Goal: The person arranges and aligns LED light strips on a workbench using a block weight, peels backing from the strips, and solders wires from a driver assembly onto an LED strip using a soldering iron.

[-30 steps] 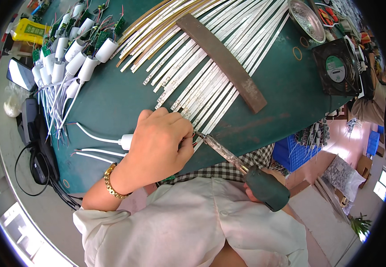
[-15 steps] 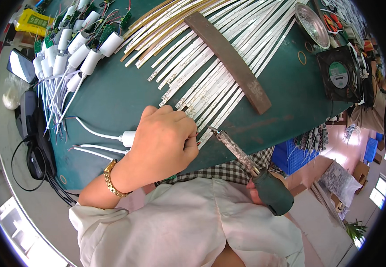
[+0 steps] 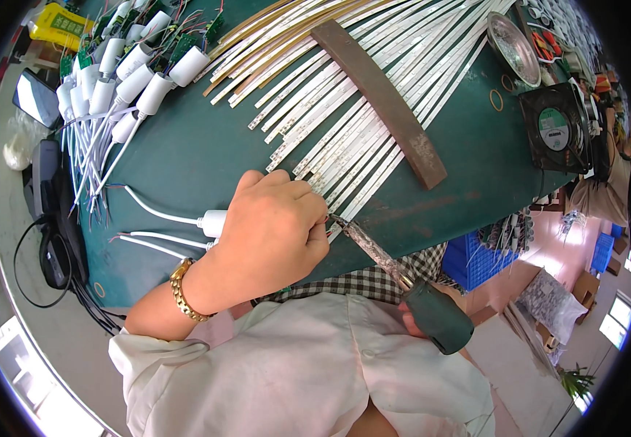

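Note:
My left hand (image 3: 272, 229), with a gold watch (image 3: 179, 290) at its wrist, is closed in a pinch by the near ends of the white LED strips (image 3: 344, 146). A sliver of red shows at its fingertips; the rest of what it grips is hidden. Partly under this hand lies a white plastic cylinder (image 3: 213, 223) with a white cable. My right hand (image 3: 410, 320), mostly hidden, is wrapped round the dark green handle of a soldering iron (image 3: 438, 317). The iron's tip meets the strip ends right beside my left fingertips; whether it touches them I cannot tell.
A brown bar (image 3: 381, 102) lies across the strips. White cylinders with cables and circuit boards (image 3: 137, 84) are heaped at the far left, near a phone (image 3: 37, 98). At the right are a metal dish (image 3: 513, 49), a black fan (image 3: 554, 127) and a blue crate (image 3: 475, 261) below the table edge.
The soldering iron has moved left, bringing its tip up to my left fingertips. My left hand keeps its pinch and has shifted only slightly.

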